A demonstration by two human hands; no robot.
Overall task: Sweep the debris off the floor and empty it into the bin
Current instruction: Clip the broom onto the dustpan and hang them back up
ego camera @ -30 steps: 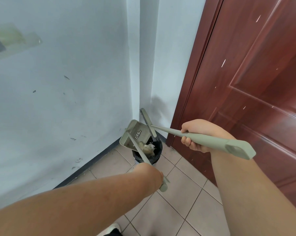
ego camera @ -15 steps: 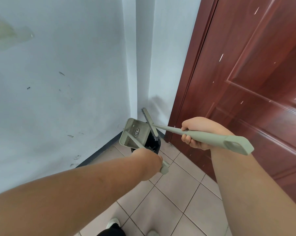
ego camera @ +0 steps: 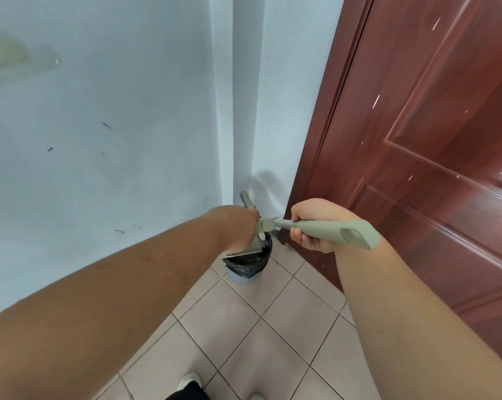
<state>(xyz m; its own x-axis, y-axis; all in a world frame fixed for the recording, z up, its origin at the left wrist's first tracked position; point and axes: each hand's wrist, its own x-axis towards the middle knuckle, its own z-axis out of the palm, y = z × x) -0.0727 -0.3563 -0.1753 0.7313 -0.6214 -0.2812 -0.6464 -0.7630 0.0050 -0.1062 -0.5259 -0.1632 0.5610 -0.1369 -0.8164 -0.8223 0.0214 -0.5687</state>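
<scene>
The head camera looked steeply down from above, facing the bin [ego camera: 245, 265] close below in the wall corner.

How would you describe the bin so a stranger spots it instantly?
Follow the red-brown door down its left frame to where the pale blue walls meet the tiled floor. The bin stands in that corner: small, round, pale blue, lined with a black bag, the only container there.

One bin [ego camera: 245, 265]; one dustpan [ego camera: 248, 249]; one brush [ego camera: 316, 228]; two hands, left [ego camera: 234, 226], right [ego camera: 316, 223]; one door [ego camera: 417, 140].
</scene>
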